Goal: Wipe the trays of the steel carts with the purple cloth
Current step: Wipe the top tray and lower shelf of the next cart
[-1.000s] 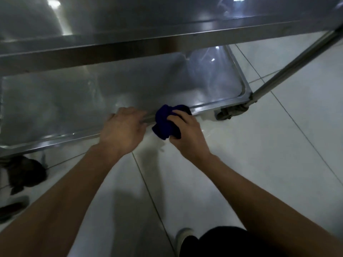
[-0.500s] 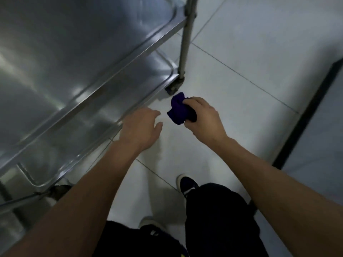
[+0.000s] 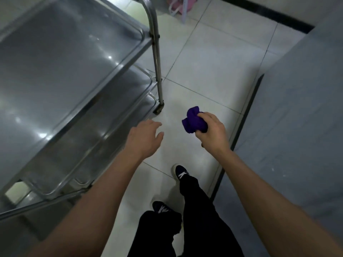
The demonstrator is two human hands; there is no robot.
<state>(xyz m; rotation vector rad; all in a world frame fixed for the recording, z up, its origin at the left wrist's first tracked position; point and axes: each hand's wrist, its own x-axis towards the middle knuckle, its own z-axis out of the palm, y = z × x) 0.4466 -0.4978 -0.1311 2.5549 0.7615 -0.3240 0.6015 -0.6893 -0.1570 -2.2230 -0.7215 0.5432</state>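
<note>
A steel cart fills the left of the view, with a wide top tray (image 3: 55, 58) and lower trays (image 3: 104, 125) stacked under it. Its upright post (image 3: 156, 58) ends in a caster near the floor. My right hand (image 3: 211, 131) is shut on the bunched purple cloth (image 3: 193, 120), held in the air to the right of the cart's corner, apart from it. My left hand (image 3: 144, 138) hovers open over the floor just beside the lower tray's edge, touching nothing.
White floor tiles (image 3: 204, 75) run ahead. A grey wall (image 3: 297, 108) with a dark skirting strip stands on the right. A pink object (image 3: 178, 6) lies on the floor at the top. My legs and dark shoes (image 3: 180, 172) are below.
Both hands have come off the lower tray's rim and pulled back over the floor. The view rose and turned, so the cart now lies to the left. The cloth stays in my right hand.
</note>
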